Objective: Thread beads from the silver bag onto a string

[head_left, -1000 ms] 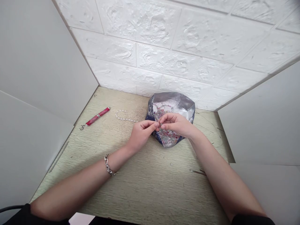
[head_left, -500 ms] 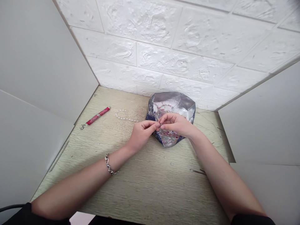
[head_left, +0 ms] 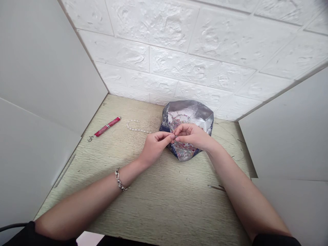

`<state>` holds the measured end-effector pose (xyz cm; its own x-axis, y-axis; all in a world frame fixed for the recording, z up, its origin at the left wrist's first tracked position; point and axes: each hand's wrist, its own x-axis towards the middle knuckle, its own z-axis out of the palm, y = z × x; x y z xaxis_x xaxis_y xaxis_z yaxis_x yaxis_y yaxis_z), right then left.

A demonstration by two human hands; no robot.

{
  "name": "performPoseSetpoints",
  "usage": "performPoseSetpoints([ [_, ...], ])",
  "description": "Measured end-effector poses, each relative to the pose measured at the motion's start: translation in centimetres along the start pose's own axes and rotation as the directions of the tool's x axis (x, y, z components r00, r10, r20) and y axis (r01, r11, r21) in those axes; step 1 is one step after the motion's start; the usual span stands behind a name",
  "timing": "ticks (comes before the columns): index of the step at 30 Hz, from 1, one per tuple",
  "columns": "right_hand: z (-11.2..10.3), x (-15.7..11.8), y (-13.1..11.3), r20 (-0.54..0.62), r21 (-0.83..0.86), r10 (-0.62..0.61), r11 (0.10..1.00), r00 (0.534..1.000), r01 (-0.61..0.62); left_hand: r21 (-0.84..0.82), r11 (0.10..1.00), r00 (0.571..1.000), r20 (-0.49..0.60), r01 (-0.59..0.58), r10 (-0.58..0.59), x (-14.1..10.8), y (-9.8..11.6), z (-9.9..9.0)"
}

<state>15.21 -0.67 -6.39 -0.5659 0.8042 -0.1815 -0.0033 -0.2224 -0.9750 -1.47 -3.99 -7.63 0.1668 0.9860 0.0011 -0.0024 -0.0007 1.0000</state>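
My left hand has its thumb and forefinger pinched together over a silver-lined bag. A string of pale beads curves across the table, its right end running up to these fingers. Fingertip to fingertip with it, my right hand is closed in a pinch. What lies between the right fingertips is too small to make out. Beneath both hands the bag, dark blue outside and shiny inside, lies open with many small pink and clear beads in its fold.
A red pen-like tube lies on the left of the wooden table, with a small metal piece at its lower end. Thin dark metal tools lie by my right forearm. White panels stand on both sides, and a brick-patterned wall behind.
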Motion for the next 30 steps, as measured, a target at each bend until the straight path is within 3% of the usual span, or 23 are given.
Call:
performPoseSetpoints([
  [13, 0.3, -0.2, -0.2, -0.02, -0.055, -0.006, 0.998, 1.0, 0.005, 0.002, 1.0, 1.0, 0.006, 0.024, -0.024, 0.0, 0.0, 0.0],
  [20, 1.0, -0.6, -0.9, -0.067, -0.282, -0.007, 0.959, 0.998, -0.012, -0.03, 0.998, 0.998, 0.003, 0.062, -0.062, 0.1, 0.0, 0.0],
  [25, 1.7, -0.9, -1.4, -0.122, -0.506, -0.134, 0.861, 0.983, 0.055, -0.102, 0.991, 0.996, 0.021, 0.09, -0.089, 0.3, 0.2, -0.1],
  [30, 1.9, -0.9, -1.7, -0.071, -0.764, -0.406, 0.609, 0.911, 0.212, -0.221, 0.96, 0.985, 0.047, 0.172, -0.165, 0.5, -0.1, -0.1],
])
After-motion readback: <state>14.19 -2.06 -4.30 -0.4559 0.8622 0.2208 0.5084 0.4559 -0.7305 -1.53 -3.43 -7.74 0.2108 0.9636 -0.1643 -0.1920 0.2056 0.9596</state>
